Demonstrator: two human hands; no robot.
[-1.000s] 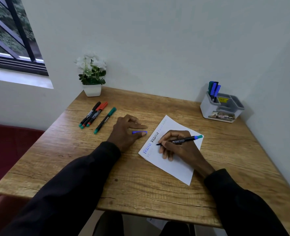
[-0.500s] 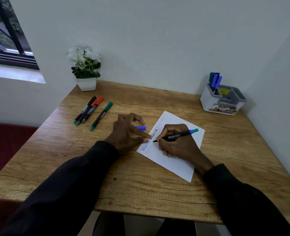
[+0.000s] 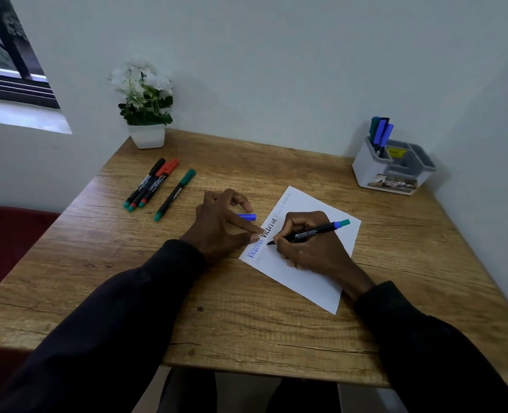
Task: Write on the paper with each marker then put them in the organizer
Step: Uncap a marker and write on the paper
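Head camera looks down on a wooden table (image 3: 246, 329) where a white sheet of paper (image 3: 315, 284) lies tilted, right of centre. The right hand (image 3: 312, 248) grasps a black Faber-Castell marker (image 3: 309, 233) in a writing grip, with its tip down on the paper's left part, just below the word "Victoria" written in black. The marker's blue-and-green tail end points toward the right edge of the table. Along the paper's left side the same word also stands in blue and in fainter ink.

The left hand (image 3: 220, 228) rests at the paper's left edge, forefinger and thumb pressed on the sheet and the other fingers arched. A blue cap (image 3: 246, 216) pokes out from under those fingers; whether it is pinched or simply lying on the table cannot be told.

Toward the far left corner lie four capped markers: a black-capped marker (image 3: 146, 182) and two red-capped markers (image 3: 156, 183) touching side by side, and a green-capped marker (image 3: 175, 194) just beside them. A white-flowered pot plant (image 3: 145, 114) stands at that corner. At the far right corner sits a grey and white organizer (image 3: 375, 174), and three markers (image 3: 380, 134), one green-capped and two blue-capped, stand upright in its tall rear-left compartment.
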